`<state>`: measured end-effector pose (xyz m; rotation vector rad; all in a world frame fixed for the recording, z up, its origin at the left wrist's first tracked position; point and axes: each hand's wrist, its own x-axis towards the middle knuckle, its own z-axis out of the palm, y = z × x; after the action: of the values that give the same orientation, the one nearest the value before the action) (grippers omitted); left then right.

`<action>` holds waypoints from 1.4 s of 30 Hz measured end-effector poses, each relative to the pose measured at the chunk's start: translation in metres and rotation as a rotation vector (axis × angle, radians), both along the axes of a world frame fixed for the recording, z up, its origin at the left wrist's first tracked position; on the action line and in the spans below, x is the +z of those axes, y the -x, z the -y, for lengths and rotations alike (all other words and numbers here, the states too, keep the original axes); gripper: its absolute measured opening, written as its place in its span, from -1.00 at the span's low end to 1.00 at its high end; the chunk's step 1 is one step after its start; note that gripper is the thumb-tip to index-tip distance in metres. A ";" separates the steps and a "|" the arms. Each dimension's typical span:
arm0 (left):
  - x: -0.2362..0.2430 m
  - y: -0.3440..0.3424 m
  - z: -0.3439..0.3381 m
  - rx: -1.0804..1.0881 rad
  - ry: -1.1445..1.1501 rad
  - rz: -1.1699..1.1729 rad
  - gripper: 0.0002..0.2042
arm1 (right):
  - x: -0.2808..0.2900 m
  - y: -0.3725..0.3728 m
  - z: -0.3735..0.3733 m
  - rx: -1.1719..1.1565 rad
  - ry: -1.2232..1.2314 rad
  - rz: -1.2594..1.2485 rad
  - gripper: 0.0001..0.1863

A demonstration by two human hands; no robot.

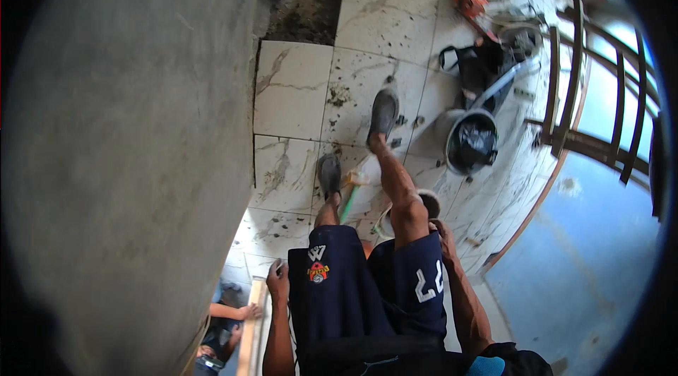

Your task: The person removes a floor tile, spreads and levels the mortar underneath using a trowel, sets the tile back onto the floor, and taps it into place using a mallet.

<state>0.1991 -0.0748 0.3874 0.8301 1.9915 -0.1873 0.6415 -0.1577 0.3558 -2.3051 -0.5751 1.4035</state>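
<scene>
My left hand [278, 281] is beside the left leg of my dark blue shorts [339, 284], its fingers curled together. Anything in them is too small to make out. My right hand [444, 240] is low beside my right knee, close to a bucket [431, 201] half hidden behind that leg. Its fingers are partly covered by the knee and shorts, so their grip does not show. Between my shoes lies a green-handled tool [348, 204] with a pale, blocky head.
A grey wall [148, 143] fills the left. Marbled tiles [293, 90] adjoin bare soil [308, 5]. To the right are a bucket [452, 153], black bag [480, 65], red power tool [470, 2] and wooden frame [565, 86]. Lower left, another person's hand [248, 311] touches a timber [251, 337].
</scene>
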 end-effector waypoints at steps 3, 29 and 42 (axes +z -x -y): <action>-0.010 -0.040 -0.001 0.117 -0.073 -0.014 -0.63 | -0.012 -0.069 -0.018 -0.083 0.192 -0.092 -0.64; -0.199 -0.214 -0.204 0.353 -0.218 0.064 -0.60 | -0.260 0.016 -0.647 1.380 -0.145 -0.011 -0.81; -0.306 -0.154 -0.294 -0.028 -0.349 -0.180 -0.55 | -0.339 0.072 -0.599 0.971 0.281 -0.019 -0.75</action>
<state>0.3527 0.2190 0.0816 1.0942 2.2185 0.0768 0.5698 0.4415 0.0168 -2.2830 -1.7436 1.9870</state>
